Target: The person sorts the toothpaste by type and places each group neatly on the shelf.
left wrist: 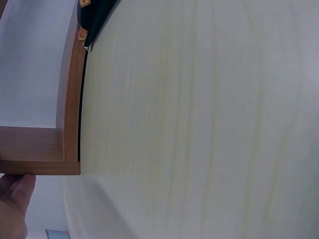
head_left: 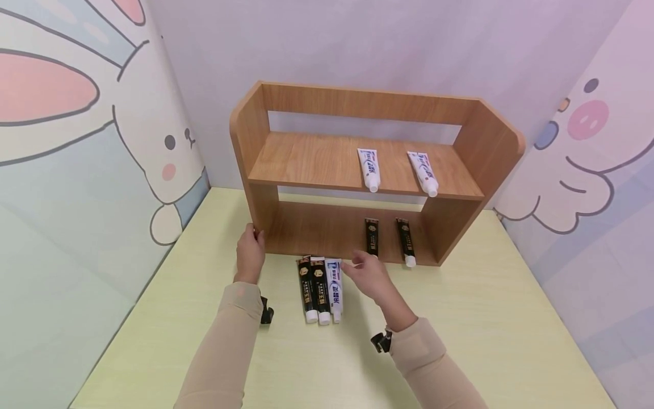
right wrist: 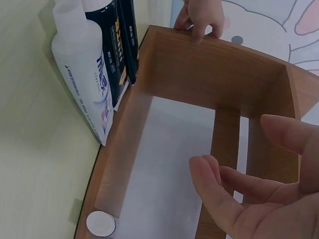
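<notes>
**Toothpaste tubes [head_left: 320, 289] lie in a row before a two-level wooden shelf [head_left: 334, 99]**

A person's right hand [head_left: 370, 276] hovers near the far end of three tubes lying on a pale yellow table [head_left: 449, 318]. Its thumb and fingers are spread apart and slightly bent, with nothing between them. Nearest, just left of its fingertips, is a white tube [head_left: 334, 291]; beyond it, farther left, two black tubes [head_left: 307, 289] lie side by side. All three point their white caps toward the person, their far ends at the shelf's front edge.

Just past the right hand, on the lower board [head_left: 317, 224], lies a black tube [head_left: 372, 232], partly hidden by that hand; another black tube [head_left: 405, 237] lies farther right. Ahead of and above the same hand, two white tubes [head_left: 370, 166] rest apart on the upper board [head_left: 301, 162], caps at its front edge.

Well left of the row, the left hand [head_left: 250, 257] touches the shelf's left side panel [head_left: 251, 136] with bent fingers; whether they close round its edge cannot be told. Beyond that hand, a cartoon rabbit [head_left: 148, 113] covers the wall. Both arms wear beige sleeves [head_left: 225, 346].
</notes>
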`<state>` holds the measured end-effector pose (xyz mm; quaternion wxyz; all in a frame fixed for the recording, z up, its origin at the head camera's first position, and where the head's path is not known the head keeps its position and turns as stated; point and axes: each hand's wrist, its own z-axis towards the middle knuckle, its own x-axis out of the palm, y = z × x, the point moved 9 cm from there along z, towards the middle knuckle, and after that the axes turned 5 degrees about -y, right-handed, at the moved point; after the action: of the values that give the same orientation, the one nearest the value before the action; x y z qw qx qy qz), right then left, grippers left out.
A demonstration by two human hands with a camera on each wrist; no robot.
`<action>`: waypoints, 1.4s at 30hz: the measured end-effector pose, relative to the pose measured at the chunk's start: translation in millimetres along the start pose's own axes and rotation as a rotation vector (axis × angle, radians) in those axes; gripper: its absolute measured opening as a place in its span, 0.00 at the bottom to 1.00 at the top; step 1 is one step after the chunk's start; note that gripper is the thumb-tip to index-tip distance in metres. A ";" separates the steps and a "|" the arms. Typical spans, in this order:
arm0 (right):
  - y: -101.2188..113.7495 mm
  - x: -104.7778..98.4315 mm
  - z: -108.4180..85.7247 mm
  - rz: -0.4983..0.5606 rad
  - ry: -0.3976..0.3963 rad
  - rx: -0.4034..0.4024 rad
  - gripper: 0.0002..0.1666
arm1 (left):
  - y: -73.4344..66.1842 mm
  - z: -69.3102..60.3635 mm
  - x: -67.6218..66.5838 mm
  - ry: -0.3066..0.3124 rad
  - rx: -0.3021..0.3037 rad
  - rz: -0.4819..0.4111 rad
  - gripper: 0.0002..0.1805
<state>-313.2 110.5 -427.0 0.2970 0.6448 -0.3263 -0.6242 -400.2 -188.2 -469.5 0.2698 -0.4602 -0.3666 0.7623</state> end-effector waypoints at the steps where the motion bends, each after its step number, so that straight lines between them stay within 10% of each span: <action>1: -1.2 2.2 -0.6 -0.001 0.003 0.008 0.32 | 0.0 0.1 0.0 0.001 -0.001 0.000 0.12; 42: -57.2 63.6 -6.3 -0.115 0.116 0.162 0.34 | 1.2 -1.4 0.8 0.027 -0.041 -0.003 0.15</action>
<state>-303.6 95.0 -510.8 0.2260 0.7195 -0.3203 -0.5732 -399.3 -187.9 -471.3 0.2664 -0.4752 -0.3792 0.7479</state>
